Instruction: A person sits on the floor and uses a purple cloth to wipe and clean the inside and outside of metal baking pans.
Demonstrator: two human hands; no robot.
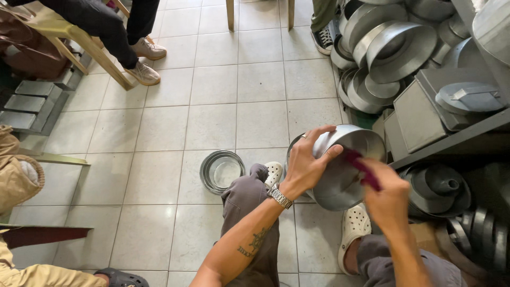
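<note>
The left hand [307, 162] grips the round metal pan [345, 170] at centre right, fingers spread over its rim. The right hand [387, 194] is clenched on a dark red cloth [362, 167], pressing it against the pan.

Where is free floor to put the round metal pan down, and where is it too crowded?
Bare tiles lie between the seated person's shoes and the stacked pans. More lie left of the small tins. The shelf at right is crowded.

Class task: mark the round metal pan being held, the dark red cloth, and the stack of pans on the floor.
round metal pan [340, 178], head view, outer side wall.
dark red cloth [361, 167], head view, middle.
stack of pans [212, 171], head view, left rim.
</note>
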